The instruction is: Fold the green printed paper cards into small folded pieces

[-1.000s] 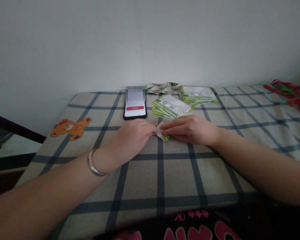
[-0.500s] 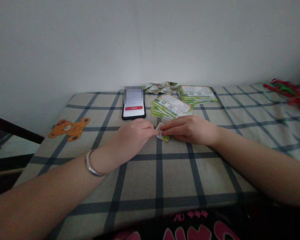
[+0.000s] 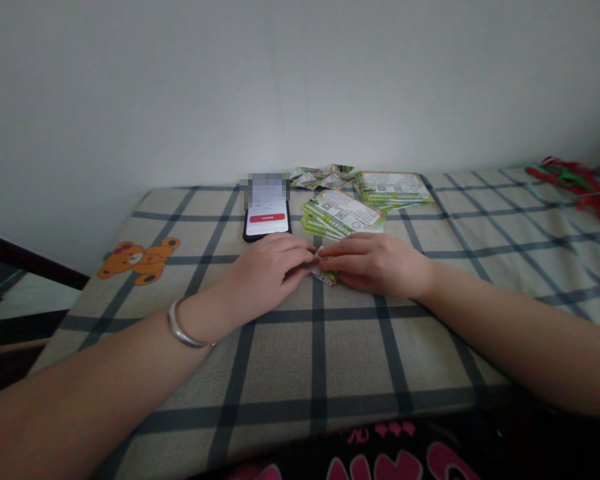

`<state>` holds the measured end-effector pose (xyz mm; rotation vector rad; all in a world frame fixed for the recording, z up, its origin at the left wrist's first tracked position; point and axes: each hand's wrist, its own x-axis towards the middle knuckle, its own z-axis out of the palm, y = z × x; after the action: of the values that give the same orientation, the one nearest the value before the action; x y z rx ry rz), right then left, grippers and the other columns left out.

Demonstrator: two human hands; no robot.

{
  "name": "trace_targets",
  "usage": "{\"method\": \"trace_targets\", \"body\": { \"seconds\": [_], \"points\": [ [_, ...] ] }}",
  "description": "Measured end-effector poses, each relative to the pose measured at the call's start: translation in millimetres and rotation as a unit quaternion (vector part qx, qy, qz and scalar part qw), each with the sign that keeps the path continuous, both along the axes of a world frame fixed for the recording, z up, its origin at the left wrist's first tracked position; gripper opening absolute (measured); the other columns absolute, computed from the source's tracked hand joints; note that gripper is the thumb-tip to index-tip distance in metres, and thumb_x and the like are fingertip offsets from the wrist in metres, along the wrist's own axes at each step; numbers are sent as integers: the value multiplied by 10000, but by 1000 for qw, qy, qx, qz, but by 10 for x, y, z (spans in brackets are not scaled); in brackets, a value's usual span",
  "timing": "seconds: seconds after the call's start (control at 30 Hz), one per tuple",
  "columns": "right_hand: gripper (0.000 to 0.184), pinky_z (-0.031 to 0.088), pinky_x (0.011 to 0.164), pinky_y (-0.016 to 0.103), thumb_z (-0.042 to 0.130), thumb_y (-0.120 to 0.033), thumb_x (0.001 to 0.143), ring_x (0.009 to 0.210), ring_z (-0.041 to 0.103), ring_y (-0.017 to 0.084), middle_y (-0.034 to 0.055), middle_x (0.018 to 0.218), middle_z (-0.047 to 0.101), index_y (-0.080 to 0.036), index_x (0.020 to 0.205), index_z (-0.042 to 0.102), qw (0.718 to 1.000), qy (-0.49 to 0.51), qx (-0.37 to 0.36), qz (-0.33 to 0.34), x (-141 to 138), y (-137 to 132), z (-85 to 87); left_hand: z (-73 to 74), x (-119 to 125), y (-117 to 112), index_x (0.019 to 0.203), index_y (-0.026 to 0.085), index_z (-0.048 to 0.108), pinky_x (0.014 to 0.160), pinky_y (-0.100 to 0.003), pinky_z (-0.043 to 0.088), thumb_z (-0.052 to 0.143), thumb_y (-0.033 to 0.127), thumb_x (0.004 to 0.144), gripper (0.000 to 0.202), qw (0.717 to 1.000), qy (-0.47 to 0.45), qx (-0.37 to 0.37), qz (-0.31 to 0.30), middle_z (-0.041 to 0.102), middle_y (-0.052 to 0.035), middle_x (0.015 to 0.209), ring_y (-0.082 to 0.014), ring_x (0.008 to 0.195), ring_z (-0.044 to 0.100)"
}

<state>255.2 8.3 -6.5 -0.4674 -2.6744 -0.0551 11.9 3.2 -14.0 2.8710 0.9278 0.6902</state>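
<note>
Between my two hands, low over the checked tablecloth [image 3: 290,353], is a small folded paper card [image 3: 326,276] printed in white and green. My left hand [image 3: 267,270], with a silver bangle at the wrist, pinches its left side. From the right, my right hand [image 3: 380,263] presses its fingers on the upper and right parts. Fingers cover much of the card, so its exact fold is hidden. Just beyond my right hand lies a fanned pile of green-and-white printed cards [image 3: 344,212]. A phone [image 3: 267,217] with a lit screen lies beyond my left hand.
Folded paper pieces [image 3: 323,177] sit by the wall at the back, beside a second stack of printed cards [image 3: 394,188]. An orange bear picture [image 3: 140,260] is at the left. Red and green items [image 3: 583,187] lie far right.
My left fingers have shifted slightly right and further over the folded paper card, hiding more of it. My right hand has moved only a little. The other things stay put.
</note>
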Motion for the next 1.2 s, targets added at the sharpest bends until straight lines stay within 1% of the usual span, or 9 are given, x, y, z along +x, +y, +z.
{"method": "trace_targets", "body": {
  "seconds": [0.1,0.2,0.3,0.43,0.5,0.57,0.77,1.03,1.2],
  "points": [
    [241,544,853,324,510,-186,925,1000,661,197,86,1142,692,-143,1119,647,999,16,0,-38,-21,-38,-8,6,13,-31,1047,123,634,936,-395,473,586,252,887,211,999,-2,-10,42,658,-85,1049,-225,1019,582],
    [216,542,813,303,537,-160,897,945,666,187,85,1079,704,-139,1082,647,996,45,-18,-77,-44,-66,-15,22,32,-55,903,128,633,886,-398,469,583,288,885,168,997,5,-13,78,638,-78,934,-234,954,565],
    [216,533,809,292,571,-134,861,935,662,182,83,1051,704,-140,1062,650,992,71,-44,-93,-77,-88,-10,38,55,-82,783,144,601,841,-389,455,554,266,893,170,995,9,-15,94,609,-61,841,-232,904,537],
    [218,528,800,282,575,-102,844,931,659,177,83,1034,701,-142,1044,655,986,95,-76,-112,-108,-104,7,58,101,-142,813,154,595,804,-378,438,590,298,876,157,992,-4,-39,117,606,-45,824,-232,896,527],
    [215,528,806,286,572,-98,847,935,659,178,84,1035,701,-142,1040,657,986,97,-84,-108,-112,-104,9,67,123,-175,826,162,600,781,-377,432,643,326,838,170,989,0,-50,136,617,-40,826,-240,897,531],
    [216,527,826,292,575,-104,851,947,657,179,82,1036,701,-142,1047,658,986,95,-92,-100,-116,-103,4,72,136,-195,816,170,606,762,-374,425,667,314,812,157,986,2,-56,156,623,-35,810,-243,889,538],
    [222,533,851,297,564,-163,884,973,657,177,83,1087,697,-144,1083,661,990,78,-92,-75,-118,-102,-14,66,120,-138,764,193,646,739,-384,420,639,267,770,75,977,-11,-72,200,635,-37,769,-238,829,566],
    [282,535,904,350,535,-159,913,1043,651,193,91,1165,694,-144,1166,660,998,22,-55,-26,-84,-70,-7,78,48,-68,776,201,670,727,-364,450,626,249,758,68,978,-25,-87,187,651,-37,772,-221,810,588],
    [295,519,946,327,498,-185,950,1100,627,178,71,1216,678,-158,1203,648,999,-8,-33,5,-76,-52,13,49,1,-43,763,207,685,719,-371,465,640,226,761,49,984,-36,-68,162,678,-29,770,-223,804,606]
  ]
}}
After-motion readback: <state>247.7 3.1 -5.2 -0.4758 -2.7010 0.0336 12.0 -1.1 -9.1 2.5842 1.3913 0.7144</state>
